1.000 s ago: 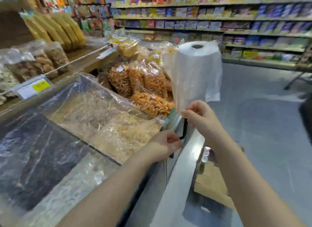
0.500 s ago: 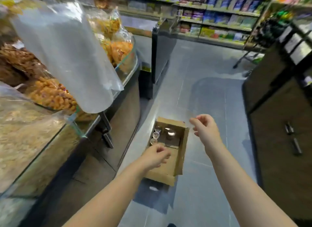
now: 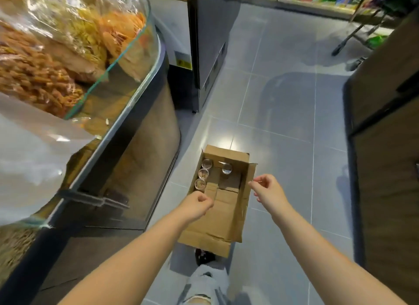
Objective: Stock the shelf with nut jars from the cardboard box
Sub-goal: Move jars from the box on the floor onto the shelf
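Observation:
An open cardboard box (image 3: 216, 237) lies on the grey tiled floor in the aisle. At its far end stand several clear-lidded nut jars: three in a row along the left wall (image 3: 203, 173) and one apart to the right (image 3: 227, 168). The near half of the box shows bare cardboard. My left hand (image 3: 196, 205) hovers over the box's left side just short of the jars, fingers loosely curled and holding nothing. Above the box's right wall is my right hand (image 3: 268, 191), also loosely curled and holding nothing.
A glass-fronted display counter (image 3: 127, 127) with bagged snacks (image 3: 38, 77) runs along the left, a white plastic bag (image 3: 29, 159) hanging over it. A black cabinet (image 3: 212, 46) stands behind the box. Dark wooden units (image 3: 387, 173) line the right. My leg and shoe (image 3: 205, 258) are below the box.
My view swung from the counter down to the floor and closer to the box. Both hands left the plastic bag roll and dropped over the box.

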Demonstrator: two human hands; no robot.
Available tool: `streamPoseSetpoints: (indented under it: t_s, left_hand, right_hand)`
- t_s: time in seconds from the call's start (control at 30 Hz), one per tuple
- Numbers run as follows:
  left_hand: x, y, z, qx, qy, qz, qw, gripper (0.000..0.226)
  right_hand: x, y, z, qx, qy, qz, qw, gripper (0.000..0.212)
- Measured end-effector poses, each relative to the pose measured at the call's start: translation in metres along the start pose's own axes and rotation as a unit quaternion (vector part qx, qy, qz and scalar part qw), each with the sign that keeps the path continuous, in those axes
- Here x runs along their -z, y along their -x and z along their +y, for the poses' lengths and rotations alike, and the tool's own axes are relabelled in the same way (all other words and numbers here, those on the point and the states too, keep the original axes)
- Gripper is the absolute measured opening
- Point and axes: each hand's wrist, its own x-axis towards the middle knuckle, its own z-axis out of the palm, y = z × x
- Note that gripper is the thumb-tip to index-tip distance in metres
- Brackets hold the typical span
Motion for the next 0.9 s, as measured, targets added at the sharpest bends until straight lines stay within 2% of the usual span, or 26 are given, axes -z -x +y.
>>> streamPoseSetpoints:
  t_s: [0.13,0.23,0.3,0.43,0.53,0.67,0.8,0.9]
  left_hand:
    - [0.001,-0.088,-0.007,0.010,0.005,0.017,1.000,0.010]
    - [-0.013,-0.158,-0.031,0.049,0.069,0.054,0.995,0.006]
    - [-0.030,-0.208,-0.055,0.092,0.135,0.089,0.982,0.012]
    - [-0.071,-0.302,-0.116,0.191,0.254,0.183,0.930,0.039]
    - [-0.098,-0.362,-0.156,0.231,0.315,0.253,0.885,0.052]
    - [-0.131,-0.435,-0.190,0.194,0.359,0.360,0.839,0.065]
    - [-0.158,-0.493,-0.210,0.175,0.442,0.446,0.758,0.078]
    - [-0.168,-0.523,-0.219,0.172,0.441,0.480,0.739,0.092]
  right_hand:
    - [-0.019,-0.081,0.013,0.024,0.007,0.045,0.999,0.008]
    - [-0.050,-0.146,0.047,0.020,0.018,0.026,0.999,0.010]
    - [-0.074,-0.189,0.082,0.011,0.029,0.005,1.000,0.012]
    - [-0.122,-0.271,0.162,-0.032,0.042,-0.014,0.999,0.024]
    - [-0.155,-0.327,0.218,-0.051,0.049,-0.036,0.997,0.046]
    - [-0.191,-0.400,0.269,-0.056,0.066,0.000,0.996,0.069]
    - [-0.222,-0.464,0.295,-0.082,0.049,0.057,0.994,0.088]
    - [-0.237,-0.494,0.303,-0.078,0.088,0.077,0.990,0.094]
